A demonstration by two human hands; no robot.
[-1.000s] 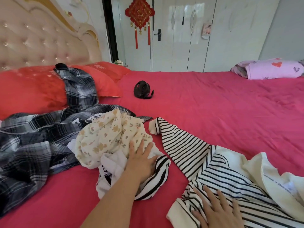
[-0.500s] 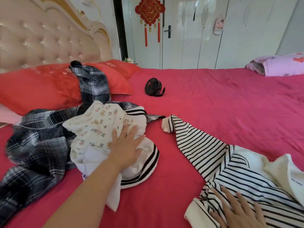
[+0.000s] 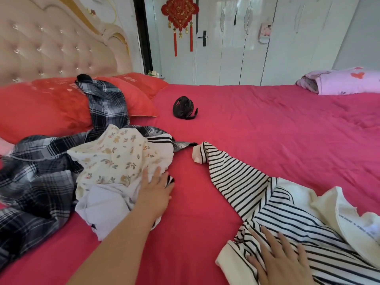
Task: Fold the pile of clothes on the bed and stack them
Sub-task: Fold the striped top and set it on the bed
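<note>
L hand (image 3: 156,194): lies on the near-right edge of the loose pile, at 7 o'clock in view. One finger is straight on the cloth and the rest are sunk in folds, so cannot tell if it pinches or only presses.
R hand (image 3: 281,258): fingers spread and apart, pressed flat on the hem of the striped top (image 3: 287,219) at 5 o'clock. It clamps nothing.

Progress, as judged: early. No garment is folded and no stack has been started. The striped top is separated and partly spread, so it is likely first in line. Approx. four pieces are left.

Materials/shapes:
- Striped top: soft knit, black-on-cream bars, plain cream cuff. One sleeve (image 3: 222,167) runs out toward 11 o'clock, and the body is rumpled.
- Cream panel w/ small print (image 3: 349,219), at 3 o'clock of the R hand: limp and curled. Unclear whether it is part of the same top.
- Floral garment (image 3: 119,161): thin cream cotton, bunched on top of the pile.
- White garment (image 3: 102,204): crumpled under the L hand, w/ black stripe trim.
- Plaid shirt (image 3: 41,182): black/grey/white weave, sprawled from 9 o'clock up over the red pillow (image 3: 41,108).
- Bedsheet (image 3: 267,130): pink-red w/ light creases.
- Small black fan (image 3: 183,108): rigid, at 12 o'clock and well apart from the clothes.
- Folded lilac quilt (image 3: 345,81): at 2 o'clock.
</note>
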